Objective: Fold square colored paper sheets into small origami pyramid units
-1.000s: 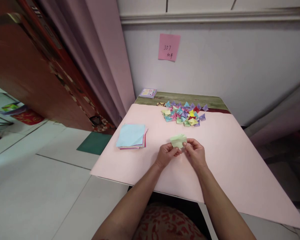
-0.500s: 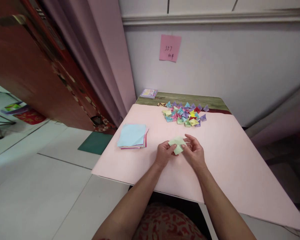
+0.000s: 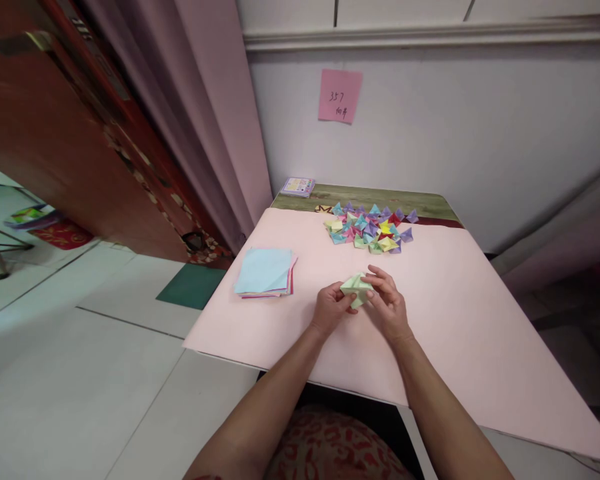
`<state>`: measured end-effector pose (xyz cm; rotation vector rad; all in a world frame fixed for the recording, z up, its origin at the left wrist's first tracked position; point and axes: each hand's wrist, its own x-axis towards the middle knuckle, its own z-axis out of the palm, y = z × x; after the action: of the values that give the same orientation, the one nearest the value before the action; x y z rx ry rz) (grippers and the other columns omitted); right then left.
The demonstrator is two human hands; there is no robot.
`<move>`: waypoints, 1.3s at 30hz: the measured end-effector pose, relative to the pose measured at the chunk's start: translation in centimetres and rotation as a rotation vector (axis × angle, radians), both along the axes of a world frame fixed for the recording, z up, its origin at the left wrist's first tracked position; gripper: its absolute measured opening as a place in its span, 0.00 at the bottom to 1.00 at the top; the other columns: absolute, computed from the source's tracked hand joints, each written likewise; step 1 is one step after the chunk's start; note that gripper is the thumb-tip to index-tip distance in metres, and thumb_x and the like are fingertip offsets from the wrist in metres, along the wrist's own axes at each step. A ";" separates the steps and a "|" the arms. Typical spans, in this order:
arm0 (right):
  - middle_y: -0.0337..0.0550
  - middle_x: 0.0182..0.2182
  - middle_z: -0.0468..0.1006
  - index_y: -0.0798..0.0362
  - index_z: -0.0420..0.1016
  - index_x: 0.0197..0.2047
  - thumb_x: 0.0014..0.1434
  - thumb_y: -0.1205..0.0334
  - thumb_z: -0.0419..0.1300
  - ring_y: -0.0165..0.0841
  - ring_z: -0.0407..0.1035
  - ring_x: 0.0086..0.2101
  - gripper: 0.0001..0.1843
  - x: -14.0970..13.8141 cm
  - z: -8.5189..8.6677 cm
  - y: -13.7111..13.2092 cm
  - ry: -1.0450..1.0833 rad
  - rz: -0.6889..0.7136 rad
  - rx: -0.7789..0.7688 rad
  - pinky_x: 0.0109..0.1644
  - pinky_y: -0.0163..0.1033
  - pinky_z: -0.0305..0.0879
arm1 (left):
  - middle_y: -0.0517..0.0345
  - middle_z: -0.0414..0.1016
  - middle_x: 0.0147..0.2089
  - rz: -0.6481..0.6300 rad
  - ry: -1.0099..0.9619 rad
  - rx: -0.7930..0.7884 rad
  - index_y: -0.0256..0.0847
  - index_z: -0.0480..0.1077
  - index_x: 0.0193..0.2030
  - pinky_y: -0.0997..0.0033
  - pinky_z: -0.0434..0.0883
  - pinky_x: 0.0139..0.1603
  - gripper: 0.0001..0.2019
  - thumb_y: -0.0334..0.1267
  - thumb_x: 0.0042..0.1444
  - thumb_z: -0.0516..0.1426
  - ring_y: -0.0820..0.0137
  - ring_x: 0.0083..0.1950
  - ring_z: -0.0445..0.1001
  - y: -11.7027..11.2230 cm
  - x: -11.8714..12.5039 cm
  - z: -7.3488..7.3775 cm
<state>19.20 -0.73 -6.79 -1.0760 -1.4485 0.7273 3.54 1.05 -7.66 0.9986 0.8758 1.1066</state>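
A small light-green folded paper [image 3: 356,289] is held just above the pink sheet [image 3: 445,313] that covers the table. My left hand [image 3: 331,309] pinches its left side, fingers closed on it. My right hand [image 3: 390,303] grips its right side, with fingers curled over the top edge. The two hands are close together near the middle of the table. Part of the paper is hidden behind my fingers.
A heap of several folded paper pieces in mixed colours [image 3: 370,228] lies farther back. A stack of square coloured sheets [image 3: 265,272], light blue on top, lies at the left. A small packet [image 3: 297,186] rests at the back left corner. A pink note [image 3: 339,95] hangs on the wall.
The green paper has been turned and folded smaller between both hands. My right fingers have moved over its top edge. The hands stay in the same spot.
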 end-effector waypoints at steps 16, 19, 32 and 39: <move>0.49 0.51 0.74 0.48 0.82 0.36 0.56 0.54 0.66 0.43 0.69 0.53 0.08 -0.7 -1.5 0.5 -0.071 -0.096 -0.027 0.57 0.50 0.67 | 0.55 0.78 0.34 0.003 -0.013 0.027 0.35 0.74 0.40 0.68 0.78 0.34 0.16 0.46 0.52 0.61 0.70 0.33 0.77 0.0 -0.2 0.4; 0.48 0.48 0.75 0.49 0.81 0.38 0.53 0.55 0.67 0.39 0.74 0.43 0.10 -0.7 -2.1 0.6 0.013 -0.109 -0.073 0.44 0.44 0.74 | 0.53 0.78 0.34 -0.002 -0.040 0.019 0.34 0.74 0.42 0.67 0.79 0.33 0.20 0.52 0.55 0.59 0.69 0.31 0.77 0.0 -0.3 0.2; 0.46 0.45 0.76 0.49 0.81 0.36 0.52 0.61 0.67 0.38 0.72 0.45 0.07 -0.7 -1.8 0.5 -0.032 -0.111 -0.012 0.44 0.41 0.70 | 0.48 0.79 0.32 0.101 -0.048 -0.001 0.30 0.74 0.41 0.67 0.78 0.31 0.36 0.68 0.54 0.52 0.64 0.33 0.79 -0.2 -0.2 0.1; 0.45 0.44 0.76 0.49 0.78 0.41 0.52 0.60 0.66 0.34 0.70 0.37 0.11 -0.8 -2.0 0.4 -0.039 -0.141 -0.018 0.39 0.39 0.68 | 0.54 0.78 0.34 0.064 -0.055 0.070 0.33 0.75 0.40 0.66 0.77 0.40 0.22 0.54 0.52 0.63 0.68 0.36 0.77 -0.3 -0.2 0.6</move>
<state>18.35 -0.34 -8.77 -1.1987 -1.3856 0.6234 3.35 0.72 -7.11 0.9981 0.8341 1.2205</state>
